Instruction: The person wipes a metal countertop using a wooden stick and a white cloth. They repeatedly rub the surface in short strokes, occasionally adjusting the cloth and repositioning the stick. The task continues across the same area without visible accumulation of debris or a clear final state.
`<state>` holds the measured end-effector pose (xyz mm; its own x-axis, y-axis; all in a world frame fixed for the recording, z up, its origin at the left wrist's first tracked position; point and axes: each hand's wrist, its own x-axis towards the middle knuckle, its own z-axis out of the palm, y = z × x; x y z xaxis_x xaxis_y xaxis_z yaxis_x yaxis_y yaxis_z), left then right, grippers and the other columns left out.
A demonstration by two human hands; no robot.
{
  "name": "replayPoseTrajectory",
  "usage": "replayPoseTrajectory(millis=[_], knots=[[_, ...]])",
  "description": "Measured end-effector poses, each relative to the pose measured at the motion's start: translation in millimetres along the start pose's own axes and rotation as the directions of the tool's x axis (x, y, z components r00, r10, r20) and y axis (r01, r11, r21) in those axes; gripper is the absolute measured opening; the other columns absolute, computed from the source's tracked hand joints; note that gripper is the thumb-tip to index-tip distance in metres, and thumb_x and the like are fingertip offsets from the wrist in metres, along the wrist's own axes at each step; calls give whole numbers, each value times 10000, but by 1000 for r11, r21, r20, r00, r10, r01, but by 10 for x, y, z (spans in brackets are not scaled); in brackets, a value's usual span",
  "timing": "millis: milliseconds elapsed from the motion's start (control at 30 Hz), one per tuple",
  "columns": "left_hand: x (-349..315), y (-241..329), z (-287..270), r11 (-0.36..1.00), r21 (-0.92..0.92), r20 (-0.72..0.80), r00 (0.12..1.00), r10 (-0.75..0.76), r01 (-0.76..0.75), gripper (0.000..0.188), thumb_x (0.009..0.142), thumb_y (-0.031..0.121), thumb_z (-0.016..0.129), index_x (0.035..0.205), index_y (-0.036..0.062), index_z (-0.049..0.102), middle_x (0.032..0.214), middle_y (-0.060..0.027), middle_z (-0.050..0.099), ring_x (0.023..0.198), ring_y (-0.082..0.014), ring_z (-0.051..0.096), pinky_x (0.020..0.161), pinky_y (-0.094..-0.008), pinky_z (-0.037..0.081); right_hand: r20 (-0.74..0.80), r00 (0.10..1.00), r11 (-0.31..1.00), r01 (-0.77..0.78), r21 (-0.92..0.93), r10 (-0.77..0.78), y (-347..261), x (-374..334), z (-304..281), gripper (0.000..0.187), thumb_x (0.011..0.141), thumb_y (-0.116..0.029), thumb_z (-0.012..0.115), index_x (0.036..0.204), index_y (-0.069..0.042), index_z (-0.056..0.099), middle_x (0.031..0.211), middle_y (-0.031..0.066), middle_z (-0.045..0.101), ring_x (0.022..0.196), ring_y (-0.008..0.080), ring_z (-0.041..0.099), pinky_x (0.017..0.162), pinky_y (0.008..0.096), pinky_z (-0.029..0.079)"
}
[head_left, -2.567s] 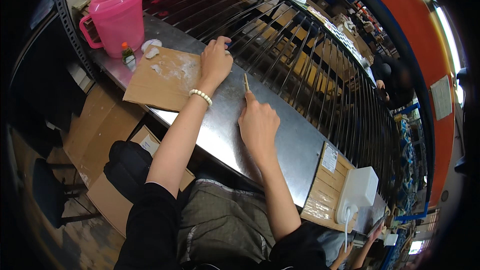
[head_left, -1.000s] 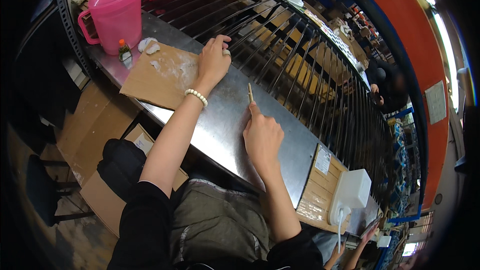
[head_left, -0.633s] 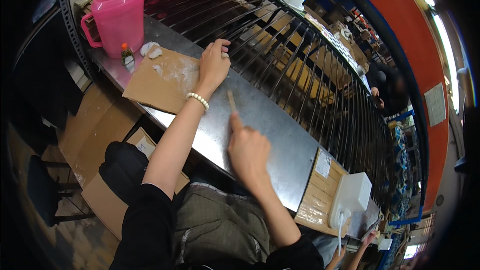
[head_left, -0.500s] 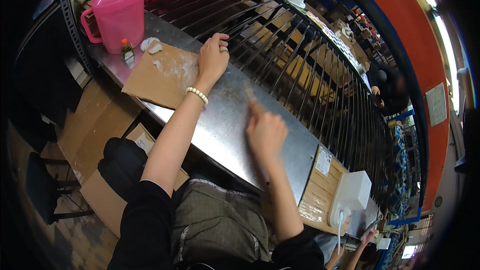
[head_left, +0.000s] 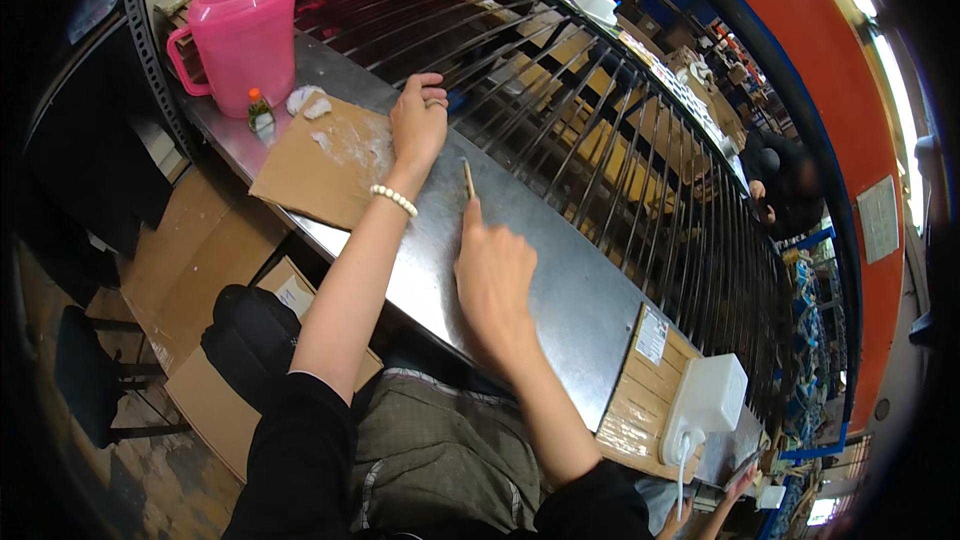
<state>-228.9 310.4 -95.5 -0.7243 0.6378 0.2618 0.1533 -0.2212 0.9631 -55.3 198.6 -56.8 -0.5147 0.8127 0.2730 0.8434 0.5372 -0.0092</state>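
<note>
nearest: olive cloth [head_left: 450, 440] across the lap, black sleeves at either side.

right hand [head_left: 497, 280] low over bare steel counter [head_left: 425, 270] — fingers curled in, index stretched forward along a thin tan stick [head_left: 470, 183], closed on its near end. stick over the counter's middle, pointing away toward the grille. against half a second ago: swung leftward, and crisp now where blurred then.

left hand [head_left: 418, 130] by the right edge of a cardboard sheet [head_left: 320, 165], in nearly the same spot as then. fingers half bent, loosely parted, tips toward the grille; cannot tell whether anything is in them. pale bead bracelet [head_left: 394, 200] at the wrist.

on the sheet: white smears, plus a white lump [head_left: 318, 108] near the far corner. just beyond, a small bottle [head_left: 260, 112] with orange cap, then a pink jug [head_left: 240, 40], lidded.

writing: dark marks on a paper slip [head_left: 293, 297] on a carton below, beside a black bundle [head_left: 250, 345]; printed white label [head_left: 653, 337] on a tan panel [head_left: 640, 410] at right, print too small to read. white container [head_left: 715, 395] on that panel.

farther: dark-barred grille [head_left: 600, 130]; person in dark clothing [head_left: 790, 185] past it; pale notice [head_left: 879, 220] on an orange wall [head_left: 800, 30], unreadable.
</note>
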Motion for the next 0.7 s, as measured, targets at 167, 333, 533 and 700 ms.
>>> replayPoseTrajectory(millis=[167, 333, 533, 700], knots=[[-37, -16, 70, 999, -32, -56, 998, 19, -21, 360, 816, -45, 507, 1135, 50, 644, 982, -116, 734, 930, -244, 702, 889, -366, 519, -51, 997, 998, 52, 40, -50, 88, 92, -59, 395, 868, -4, 566, 1254, 46, 630, 656, 214, 673, 585, 346, 704, 509, 446, 551], [-84, 55, 22, 999, 9, 17, 999, -39, 38, 390, 884, -65, 428, 1222, 13, 607, 1081, -132, 679, 968, -181, 659, 843, -298, 546, 76, 997, 998, 11, 61, -16, 53, -133, -127, 357, 864, -11, 564, 1205, 57, 641, 661, 220, 673, 602, 359, 704, 523, 453, 552], [-40, 86, 6, 999, -46, 18, 999, -26, 27, 402, 878, -66, 430, 1229, 20, 606, 1083, -131, 682, 948, -178, 666, 843, -294, 543, -125, 981, 988, 154, 31, -149, 164, 174, -4, 379, 867, -1, 564, 1233, 67, 633, 640, 206, 670, 559, 332, 698, 485, 439, 544], [-38, 60, 7, 1000, -9, 6, 1000, -28, 28, 395, 884, -67, 423, 1220, 21, 612, 1073, -133, 687, 946, -180, 667, 837, -298, 546, 12, 999, 999, 44, 5, -44, -37, 7, -11, 427, 837, -9, 583, 1260, 2, 641, 692, 228, 681, 626, 382, 704, 562, 479, 560]])
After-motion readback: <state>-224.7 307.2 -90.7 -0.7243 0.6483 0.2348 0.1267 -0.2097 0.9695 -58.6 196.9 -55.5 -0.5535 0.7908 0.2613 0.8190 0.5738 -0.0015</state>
